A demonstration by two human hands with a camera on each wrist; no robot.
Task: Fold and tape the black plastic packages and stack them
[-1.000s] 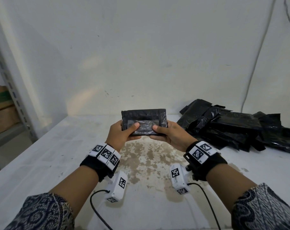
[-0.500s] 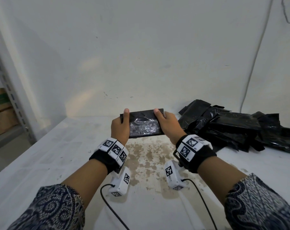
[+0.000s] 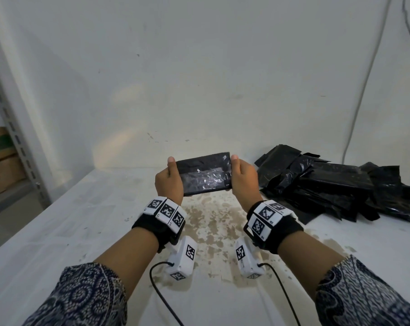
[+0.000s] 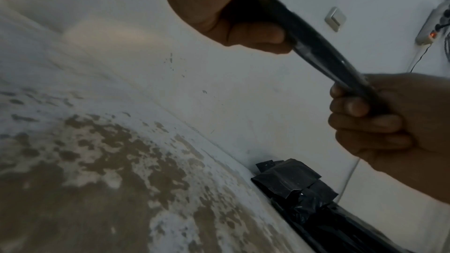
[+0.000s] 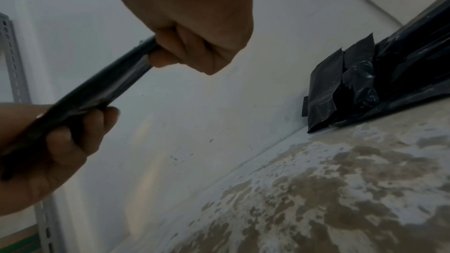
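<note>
I've got folded pkg (image 3: 202, 175) held mid-air over table (image 3: 58, 231), L hand (image 3: 169, 182) + R hand (image 3: 244, 182) each gripping one end. Tape looks on. Stacking step I reckon; next needs carry right to pile (image 3: 335, 187).

A stained white table (image 3: 58, 231) meets a white wall (image 3: 199, 67) (cable (image 3: 363, 90) hanging), metal shelving (image 3: 13, 137) alongside.

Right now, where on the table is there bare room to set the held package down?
Both hands, left and right, hold the package above the worn brown patch, which is bare. The white table to its left is bare too. The right side is crowded by the black pile.
</note>
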